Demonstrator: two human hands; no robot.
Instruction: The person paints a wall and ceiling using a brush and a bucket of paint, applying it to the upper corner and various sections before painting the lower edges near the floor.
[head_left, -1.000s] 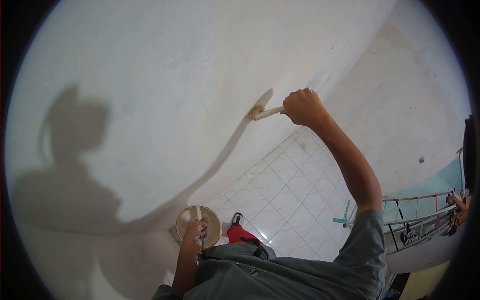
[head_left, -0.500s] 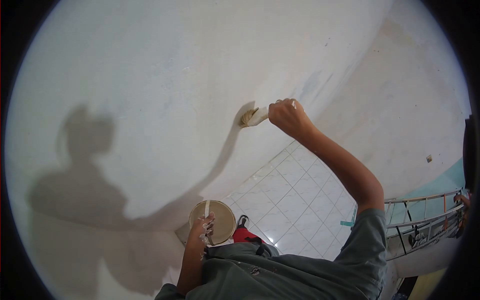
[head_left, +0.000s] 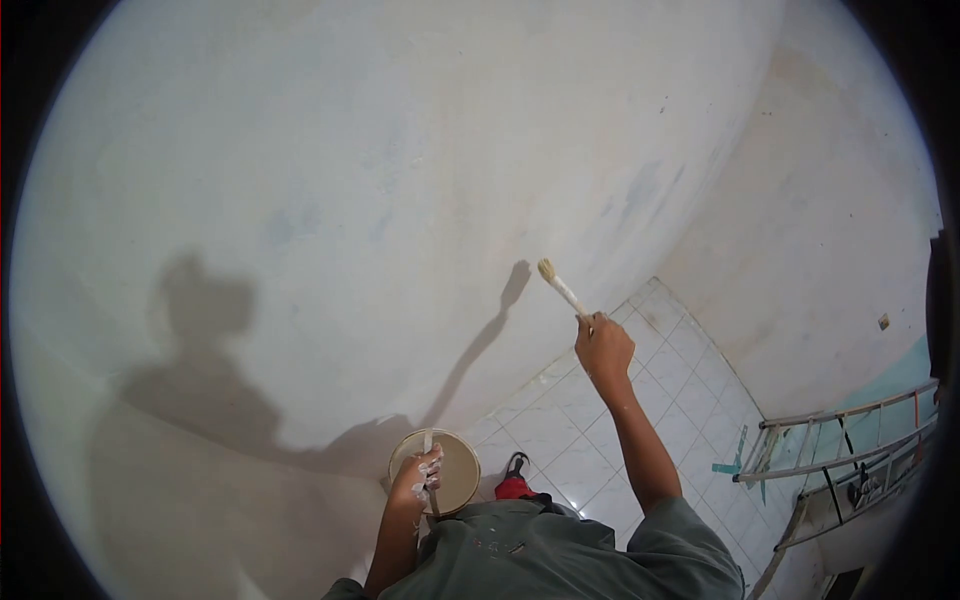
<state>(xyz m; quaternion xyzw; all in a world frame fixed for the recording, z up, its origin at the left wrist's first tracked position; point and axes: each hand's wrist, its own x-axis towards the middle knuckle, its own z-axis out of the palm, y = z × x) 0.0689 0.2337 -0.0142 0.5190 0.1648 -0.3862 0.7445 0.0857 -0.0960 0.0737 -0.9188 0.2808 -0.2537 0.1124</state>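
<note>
My right hand (head_left: 605,348) is closed around the handle of a paintbrush (head_left: 561,286) with a pale, paint-smeared handle. The bristles point up and left, apart from the wall (head_left: 400,200), where the brush's shadow shows beside them. Low in front of my body, my left hand (head_left: 420,475) grips the pale strip that spans the top of a round bucket (head_left: 478,462). White paint smears cover the fingers of that hand. Pale liquid, seemingly paint, is inside the bucket.
White tiled floor (head_left: 590,430) lies below, with my shoe (head_left: 515,465) on it. A metal ladder (head_left: 840,465) is at the right, near a teal strip of wall (head_left: 895,380). A small socket or switch (head_left: 883,321) sits on the right wall.
My right hand has drawn down and back, bringing the brush off the wall. The bristles, formerly pressed and splayed, now stand straighter. My left hand still holds the bucket.
</note>
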